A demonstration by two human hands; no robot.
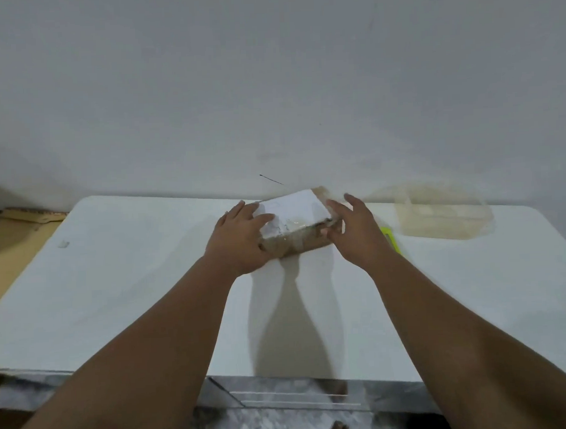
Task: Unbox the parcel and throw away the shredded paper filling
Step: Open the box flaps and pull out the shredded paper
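Observation:
A small brown cardboard parcel [296,225] with a white label on top and clear tape around it sits at the back middle of the white table [132,279]. It is closed. My left hand [240,239] grips its left end, fingers over the label. My right hand [353,232] holds its right end, thumb at the front edge. No shredded paper is visible.
A clear plastic container [443,212] stands at the back right of the table. A yellow-green object [391,238] lies partly hidden behind my right wrist. Brown cardboard [17,239] leans left of the table. A plain wall rises right behind the table.

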